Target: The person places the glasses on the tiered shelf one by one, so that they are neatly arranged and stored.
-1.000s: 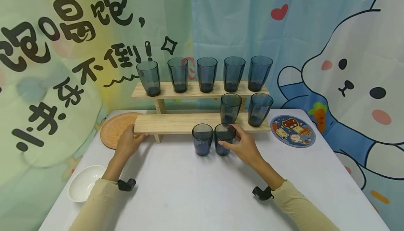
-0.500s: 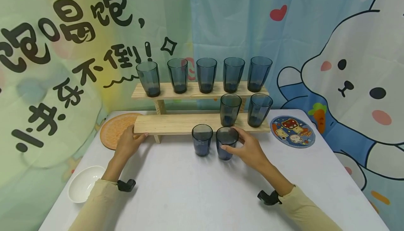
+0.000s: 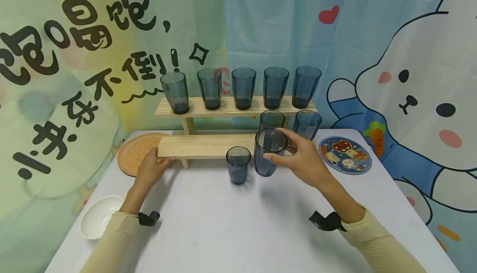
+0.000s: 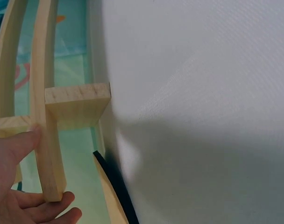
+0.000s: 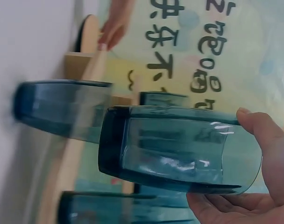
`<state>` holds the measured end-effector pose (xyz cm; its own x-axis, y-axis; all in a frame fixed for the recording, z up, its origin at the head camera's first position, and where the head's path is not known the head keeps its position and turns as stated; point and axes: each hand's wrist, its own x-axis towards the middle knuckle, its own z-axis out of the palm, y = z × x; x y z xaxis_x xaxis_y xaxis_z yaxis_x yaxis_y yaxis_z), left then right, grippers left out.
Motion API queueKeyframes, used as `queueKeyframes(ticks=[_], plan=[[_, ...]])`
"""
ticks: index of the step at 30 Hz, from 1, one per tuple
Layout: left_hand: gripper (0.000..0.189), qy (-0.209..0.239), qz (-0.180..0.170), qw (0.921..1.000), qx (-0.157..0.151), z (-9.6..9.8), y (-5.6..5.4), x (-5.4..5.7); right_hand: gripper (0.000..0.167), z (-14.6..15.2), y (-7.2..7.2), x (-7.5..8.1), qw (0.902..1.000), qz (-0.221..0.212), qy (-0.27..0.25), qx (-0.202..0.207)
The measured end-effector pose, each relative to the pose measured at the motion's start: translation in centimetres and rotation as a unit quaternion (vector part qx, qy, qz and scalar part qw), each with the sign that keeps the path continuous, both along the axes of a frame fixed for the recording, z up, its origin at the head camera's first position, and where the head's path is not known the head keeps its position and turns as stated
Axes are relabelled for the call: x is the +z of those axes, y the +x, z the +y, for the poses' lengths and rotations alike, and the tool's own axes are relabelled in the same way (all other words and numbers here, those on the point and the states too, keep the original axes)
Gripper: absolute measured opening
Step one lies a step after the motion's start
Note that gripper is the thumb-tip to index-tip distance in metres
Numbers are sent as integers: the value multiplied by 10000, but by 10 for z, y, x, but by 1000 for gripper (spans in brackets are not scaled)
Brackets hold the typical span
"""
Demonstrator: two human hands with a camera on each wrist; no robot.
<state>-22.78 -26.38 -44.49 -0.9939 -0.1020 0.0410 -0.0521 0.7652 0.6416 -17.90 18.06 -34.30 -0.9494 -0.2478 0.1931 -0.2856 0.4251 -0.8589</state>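
Observation:
My right hand (image 3: 309,161) grips a blue-grey drinking glass (image 3: 265,159) near its rim, thumb on one side and fingers on the other. The glass is held upright in the air in front of the lower board of a wooden two-tier shelf (image 3: 208,145). It partly covers two glasses standing at that board's right end. Another glass (image 3: 238,167) stands on the table just left of the held one. At the shelf's left end, my left hand (image 3: 150,169) holds the lower board; in the left wrist view the thumb and fingers (image 4: 55,210) lie on opposite sides of it.
Several matching glasses (image 3: 244,88) stand in a row on the upper board. An orange round mat (image 3: 136,153) lies left of the shelf, a blue cartoon mat (image 3: 345,155) to its right. A white bowl (image 3: 98,219) sits at the left table edge. A printed curtain hangs behind.
My right hand has drawn the glass slightly toward me, then lifted it off the table, so it now overlaps the lower board's glasses. The left hand stays on the board.

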Motion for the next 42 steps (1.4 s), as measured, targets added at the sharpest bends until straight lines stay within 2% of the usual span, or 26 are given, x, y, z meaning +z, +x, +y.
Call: queueKeyframes(ticks=[7, 14, 21, 28, 36, 42], plan=[[80, -26, 10, 10000, 12, 0, -1, -1, 88, -22, -23, 29, 9999, 66, 138, -41], [79, -20, 38, 10000, -18, -1, -3, -1, 91, -49, -55, 34, 9999, 113, 30, 84], [79, -8, 78, 9999, -69, -1, -5, -2, 88, -68, -83, 23, 9995, 290, -85, 121], [81, -23, 35, 10000, -55, -2, -5, -2, 85, -84, -103, 7, 9994, 316, -101, -2], [80, -89, -21, 9999, 42, -2, -4, -2, 91, -98, -114, -13, 9990, 127, 152, -406], [80, -61, -22, 10000, 34, -3, -3, -3, 90, -100, -117, -24, 9985, 145, 150, -505]])
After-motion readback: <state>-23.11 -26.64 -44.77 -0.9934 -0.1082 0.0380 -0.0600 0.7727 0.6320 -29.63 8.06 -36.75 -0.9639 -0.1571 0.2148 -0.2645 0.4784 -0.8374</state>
